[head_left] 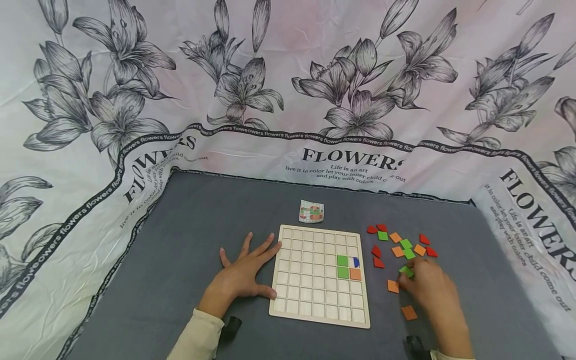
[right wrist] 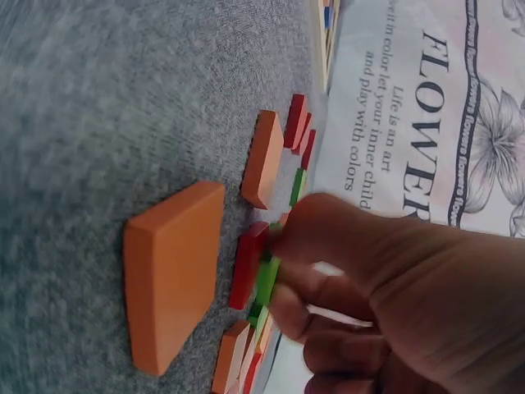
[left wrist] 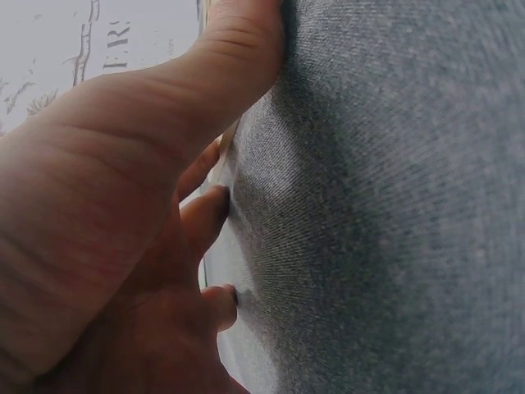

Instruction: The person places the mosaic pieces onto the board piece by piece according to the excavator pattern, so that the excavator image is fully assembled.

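Beside the board [head_left: 306,280] | left hand [head_left: 242,274] spread against edge | right hand [head_left: 429,282] pinches green tile [head_left: 406,271] across a gap

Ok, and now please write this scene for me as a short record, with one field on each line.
Surface: grey cloth
Board: pale gridded board, mostly unfilled
On board: two green tiles, one orange tile, one blue piece
Left hand: left hand, fingers spread, at the board's left edge
Right hand: right hand, pinching a green tile
Loose pieces: red pieces, orange tiles and green tiles, right of the board
Card: small printed card, beyond the board
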`<state>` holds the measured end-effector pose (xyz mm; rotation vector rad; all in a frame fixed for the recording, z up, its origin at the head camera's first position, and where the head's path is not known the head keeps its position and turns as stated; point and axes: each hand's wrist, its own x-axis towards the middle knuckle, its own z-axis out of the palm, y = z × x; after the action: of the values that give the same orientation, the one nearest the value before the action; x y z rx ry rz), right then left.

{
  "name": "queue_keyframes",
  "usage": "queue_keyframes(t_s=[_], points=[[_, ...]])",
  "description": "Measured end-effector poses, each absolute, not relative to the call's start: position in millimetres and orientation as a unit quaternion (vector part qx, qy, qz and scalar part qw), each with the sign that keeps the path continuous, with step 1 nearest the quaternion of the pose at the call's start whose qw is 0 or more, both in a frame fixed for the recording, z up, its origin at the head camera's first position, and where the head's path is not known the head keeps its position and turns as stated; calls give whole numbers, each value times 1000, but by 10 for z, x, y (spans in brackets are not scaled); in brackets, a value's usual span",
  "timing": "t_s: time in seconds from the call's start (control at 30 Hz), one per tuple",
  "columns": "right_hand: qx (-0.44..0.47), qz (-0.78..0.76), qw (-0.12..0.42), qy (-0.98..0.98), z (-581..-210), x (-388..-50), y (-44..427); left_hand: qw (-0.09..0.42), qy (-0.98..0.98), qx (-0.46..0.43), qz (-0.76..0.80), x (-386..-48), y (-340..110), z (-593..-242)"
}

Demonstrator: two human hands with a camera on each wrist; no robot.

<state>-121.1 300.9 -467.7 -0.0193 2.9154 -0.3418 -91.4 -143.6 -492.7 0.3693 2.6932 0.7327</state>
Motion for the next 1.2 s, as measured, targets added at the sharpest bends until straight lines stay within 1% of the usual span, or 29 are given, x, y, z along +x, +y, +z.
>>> queue_keyframes(t_s=[0.1,0.33,0.5,0.67,0.73,0.93,1.2], points=[[-32,-123,85,988,-4673,-1210,2958,164,944,130,254,-917,-1435,-4932],[-156,-145,-25,977,-4682,-1148,2658,164,943,129,260,-911,-1428,-4906],[-238,-142,-63,959,-4690,-1129,2345,162,944,129,258,-904,-1434,-4916],[-303,-130,-72,941,-4739,-1149,2064,160,944,129,258,-904,-1430,-4915],[-319,-124,-67,937,-4767,-1152,1984,161,944,130,258,-910,-1425,-4920],[-338,-114,-36,934,-4855,-1143,1847,168,942,131,260,-906,-1419,-4920],[-367,-107,-39,923,-4897,-1152,1786,165,941,130,264,-897,-1434,-4915]])
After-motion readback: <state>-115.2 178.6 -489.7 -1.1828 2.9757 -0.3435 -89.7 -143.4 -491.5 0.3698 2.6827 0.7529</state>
